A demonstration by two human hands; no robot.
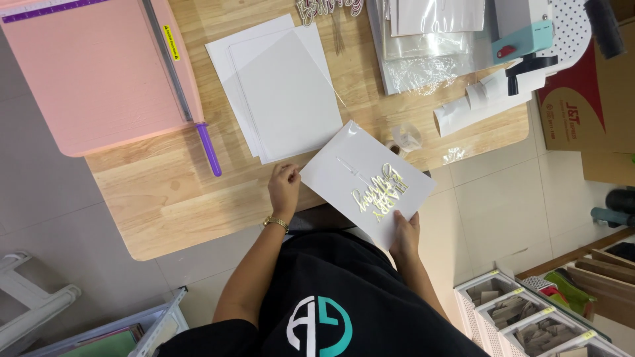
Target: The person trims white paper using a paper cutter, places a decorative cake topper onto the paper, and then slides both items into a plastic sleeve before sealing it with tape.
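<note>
Your left hand (284, 188) pinches one corner of a white card (360, 175). Your right hand (405, 235) grips the opposite corner of the same card, with the thumb on top. The card has a shiny gold cutout of curly letters (382, 193) lying on it, with a thin stick pointing away from the letters. You hold the card tilted, over the near edge of the desk (159, 198), with part of it sticking out past the edge above your lap.

Just beyond the card, a stack of white sheets (278, 86) lies in the middle of the desk. A pink paper cutter (92, 73) with a purple handle sits at the desk's left side. A small roll of clear tape (405, 137) rests near the right edge, just beside the card. Clear plastic bags (423, 53) and a white machine with a teal part (522, 33) sit at the far right corner. A gold watch (276, 223) is on your left wrist.
</note>
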